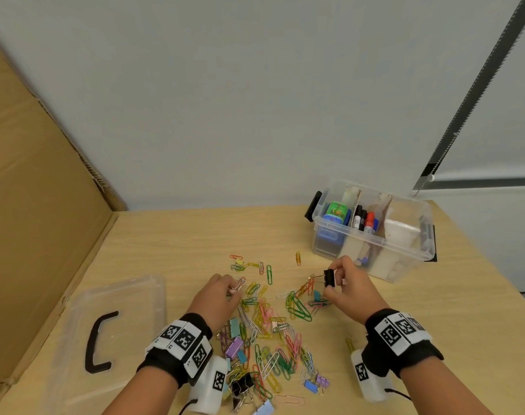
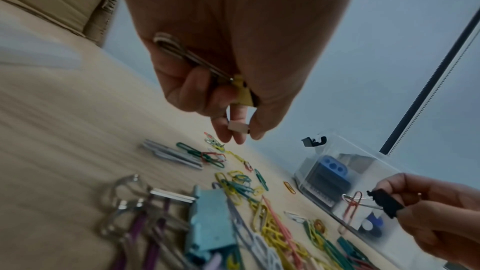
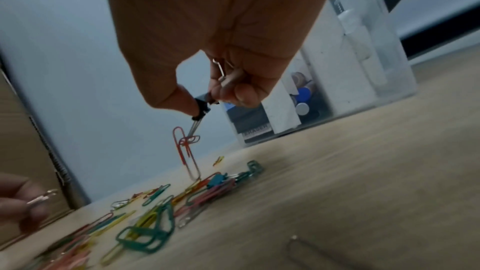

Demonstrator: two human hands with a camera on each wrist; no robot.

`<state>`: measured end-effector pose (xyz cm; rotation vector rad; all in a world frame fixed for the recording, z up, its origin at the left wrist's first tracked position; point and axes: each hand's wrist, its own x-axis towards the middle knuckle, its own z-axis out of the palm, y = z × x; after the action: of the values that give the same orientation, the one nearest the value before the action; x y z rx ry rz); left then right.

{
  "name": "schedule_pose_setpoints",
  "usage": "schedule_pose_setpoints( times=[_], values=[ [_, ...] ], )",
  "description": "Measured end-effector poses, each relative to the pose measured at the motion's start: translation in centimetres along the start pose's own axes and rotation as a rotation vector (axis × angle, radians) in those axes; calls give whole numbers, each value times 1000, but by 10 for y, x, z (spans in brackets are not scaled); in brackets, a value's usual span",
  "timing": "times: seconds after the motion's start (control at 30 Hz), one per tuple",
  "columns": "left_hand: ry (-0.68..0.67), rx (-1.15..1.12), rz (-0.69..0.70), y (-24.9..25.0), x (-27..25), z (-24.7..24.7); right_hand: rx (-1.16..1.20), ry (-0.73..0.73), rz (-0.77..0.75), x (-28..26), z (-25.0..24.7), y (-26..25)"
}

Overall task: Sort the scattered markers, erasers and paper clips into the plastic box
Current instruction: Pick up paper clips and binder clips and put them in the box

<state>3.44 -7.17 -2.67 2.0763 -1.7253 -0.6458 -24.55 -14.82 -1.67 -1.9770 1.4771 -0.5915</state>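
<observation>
Nearest heap: the thickest spread of paper clips (image 1: 273, 351) lay on the table (image 1: 171, 241) between the two wrists, mixed with pastel and black binder clips; none of this was sorted yet.
Lid: the clear lid (image 1: 111, 333) with its black handle lay flat on the table to the left, off the box.
Left hand: the left hand (image 1: 216, 298) had thumb and fingertips (image 2: 257, 130) pinched on a small pale clip (image 2: 237, 125), with a yellow clip and wire loops tucked further back in the curled fingers.
Right hand: the right hand (image 1: 349, 283) was lifted above the table, thumb and fingers clamped on a black binder clip (image 1: 329, 277); a red paper clip (image 3: 182, 147) and a silver one hung tangled on its wire handle.
Far scatter: a thinner scatter of clips lay beyond the hands, toward the box.
Plastic box: the plastic box (image 1: 372, 239) stood open at the far right of the table, well apart from the main heap, split into compartments by card dividers.
Done, judged: the markers (image 1: 364, 220) stood in the middle compartment and the erasers (image 1: 334, 217) in the left one; no marker or eraser showed loose on the table.
Left, judged: nearly all clips remained outside; the right compartment looked pale, and whether it held clips could not be told.
</observation>
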Motion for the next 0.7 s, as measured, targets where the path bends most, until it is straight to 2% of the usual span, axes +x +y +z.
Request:
schedule_pose_setpoints(
  times=[0.13,0.3,0.47,0.6,0.7],
  values=[
    [-28,-39,39,7,-1,-2,214,50,64,-3,-2,-6],
    [-69,-153,89,20,-2,1,353,65,68,-6,-4,-16],
    [-34,-298,78,40,-1,4,392,42,55,-9,-3,-26],
    [44,-403,140,61,-1,-1,396,14,46,-11,2,-31],
    [50,-408,179,73,2,-4,442,1,56,-14,7,-35]
  ],
)
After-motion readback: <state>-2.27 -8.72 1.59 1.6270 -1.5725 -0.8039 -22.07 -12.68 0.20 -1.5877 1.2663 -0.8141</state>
